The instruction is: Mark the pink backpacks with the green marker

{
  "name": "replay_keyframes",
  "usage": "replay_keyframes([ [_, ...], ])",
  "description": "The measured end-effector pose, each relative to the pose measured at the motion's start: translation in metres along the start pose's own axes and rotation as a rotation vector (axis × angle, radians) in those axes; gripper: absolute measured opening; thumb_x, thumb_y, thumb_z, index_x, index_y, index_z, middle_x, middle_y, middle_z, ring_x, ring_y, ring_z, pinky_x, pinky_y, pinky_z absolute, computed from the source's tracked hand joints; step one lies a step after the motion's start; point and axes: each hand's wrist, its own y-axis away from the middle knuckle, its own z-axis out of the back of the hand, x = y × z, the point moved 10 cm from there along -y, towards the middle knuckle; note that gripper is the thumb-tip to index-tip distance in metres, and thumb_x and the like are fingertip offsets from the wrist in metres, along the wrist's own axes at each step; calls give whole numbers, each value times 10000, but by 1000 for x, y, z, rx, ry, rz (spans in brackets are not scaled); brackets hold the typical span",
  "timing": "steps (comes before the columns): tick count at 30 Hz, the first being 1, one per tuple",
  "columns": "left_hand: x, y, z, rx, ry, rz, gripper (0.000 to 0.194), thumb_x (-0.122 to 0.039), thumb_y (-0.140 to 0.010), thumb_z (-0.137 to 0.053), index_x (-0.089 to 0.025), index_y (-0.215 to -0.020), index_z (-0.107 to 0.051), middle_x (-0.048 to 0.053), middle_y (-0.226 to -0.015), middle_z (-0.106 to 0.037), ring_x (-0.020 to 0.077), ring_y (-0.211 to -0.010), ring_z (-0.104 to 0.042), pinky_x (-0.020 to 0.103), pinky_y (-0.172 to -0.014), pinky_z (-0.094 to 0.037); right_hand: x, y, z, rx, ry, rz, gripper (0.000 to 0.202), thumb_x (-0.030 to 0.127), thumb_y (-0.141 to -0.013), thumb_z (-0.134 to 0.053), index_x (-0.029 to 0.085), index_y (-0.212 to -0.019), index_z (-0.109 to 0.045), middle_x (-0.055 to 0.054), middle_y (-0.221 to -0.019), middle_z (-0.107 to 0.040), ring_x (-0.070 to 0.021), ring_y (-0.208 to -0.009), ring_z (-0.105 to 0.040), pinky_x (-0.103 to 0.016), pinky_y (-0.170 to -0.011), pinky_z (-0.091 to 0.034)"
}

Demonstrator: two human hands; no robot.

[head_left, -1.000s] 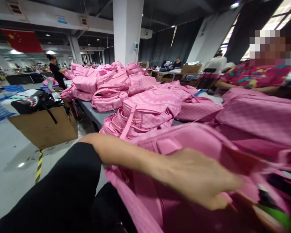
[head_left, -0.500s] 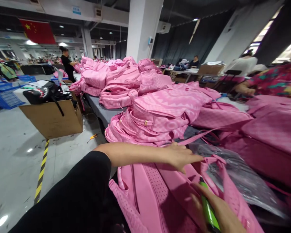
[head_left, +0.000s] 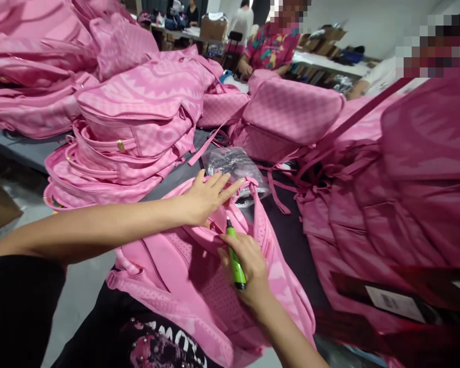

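A pink backpack (head_left: 210, 301) lies in front of me with its dotted padded back and straps facing up. My left hand (head_left: 201, 199) rests on its top edge, fingers spread over the fabric near the top handle. In my right hand (head_left: 253, 266) is a green marker pen (head_left: 236, 263) with black ends, its narrow tip pointing away from me. That tip is just below my left fingers, close to the top of the back panel. Whether it touches the fabric I cannot tell.
Stacked pink backpacks (head_left: 138, 97) rise at the left, and more hang or stand in a row (head_left: 352, 220) at the right. A clear plastic bag (head_left: 230, 161) lies beyond my left hand. A person in a patterned shirt (head_left: 270, 48) works across the table.
My view has swung to the right, bringing the row of backpacks into sight. The left hand's fingers now lie spread on the backpack. The pen stays in my right hand, near the left.
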Motion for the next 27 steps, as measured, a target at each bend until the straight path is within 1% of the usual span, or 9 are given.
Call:
replay_keyframes([
  [3,-1,1,-7,20,-31,12,1344,-489,-608,-866,-163,-1570,13,245,-1604,-182,382,-1400,-290,545,-1086,-243,7,-5,-2,17,-32,17,234,125,-871,-572,224,-1077,-626,-66,-901,-691,-219,-853,-642,-370,-742,-519],
  [7,0,-1,-8,1,-7,-1,1173,-492,-708,-786,-174,-1574,-61,214,-1509,-378,342,-1223,-467,449,-983,-331,6,-7,-1,46,-67,65,282,120,-894,-568,237,-1147,-612,-44,-901,-711,-194,-816,-664,-332,-723,-537],
  [11,4,-2,-4,-36,-31,13,1044,-437,-785,-730,-145,-1568,-104,189,-1460,-444,325,-1183,-483,444,-969,-333,-31,-21,14,-87,196,-54,334,218,-913,-597,197,-1245,-559,-118,-1031,-686,-267,-980,-638,-413,-843,-518],
  [14,6,-3,-6,-22,-41,22,1009,-432,-801,-712,-130,-1563,-124,188,-1471,-433,328,-1195,-472,453,-974,-340,-70,-39,-3,45,368,-272,551,424,-806,-732,152,-1239,-528,-173,-1096,-660,-349,-1039,-599,-493,-876,-484],
  [16,8,-5,-11,-9,-49,32,1004,-417,-801,-710,-124,-1563,-125,194,-1480,-421,337,-1206,-466,466,-981,-343,-80,-49,-23,161,452,-318,750,492,-706,-805,136,-1282,-483,-205,-1141,-641,-372,-1041,-587,-499,-857,-477],
  [18,9,-8,-17,5,-54,47,1013,-377,-790,-719,-121,-1564,-119,202,-1486,-412,346,-1207,-469,483,-992,-344,-79,-57,-38,208,558,-313,861,456,-672,-838,120,-1347,-422,-261,-1240,-585,-403,-1104,-547,-512,-862,-467],
  [21,11,-13,-28,40,-55,76,990,-287,-791,-711,-145,-1569,-117,203,-1478,-428,348,-1201,-488,502,-994,-357,-79,-58,-54,260,652,-364,785,252,-750,-765,85,-1404,-364,-308,-1275,-546,-402,-1078,-554,-490,-806,-483],
  [24,8,-16,-36,91,-64,72,1058,-292,-749,-769,-175,-1573,-116,212,-1521,-376,369,-1246,-471,542,-1022,-345,-87,-48,-62,343,610,-443,726,130,-764,-676,62,-1415,-361,-276,-1207,-586,-367,-1000,-590,-457,-768,-497],
  [27,6,-15,-39,147,-71,58,1204,-334,-657,-857,-193,-1577,-94,228,-1598,-225,399,-1338,-390,565,-1067,-307,-89,-38,-57,305,503,-451,695,146,-757,-666,85,-1391,-389,-230,-1213,-597,-358,-1069,-579,-462,-832,-505],
])
